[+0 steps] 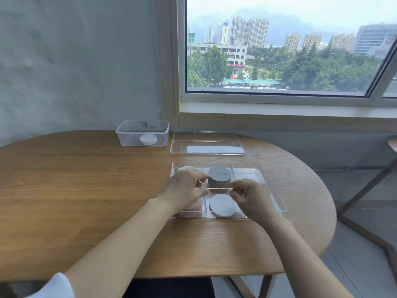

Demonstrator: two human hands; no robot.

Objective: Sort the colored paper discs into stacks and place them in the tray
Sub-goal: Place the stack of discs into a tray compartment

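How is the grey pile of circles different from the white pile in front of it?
The grey stack is dark grey; the white stack is pale. The grey stack has handwriting on top; the white stack's top is blank. The grey stack sits in the back middle compartment, the white stack in the front middle one. Both are round stacks inside the clear tray.
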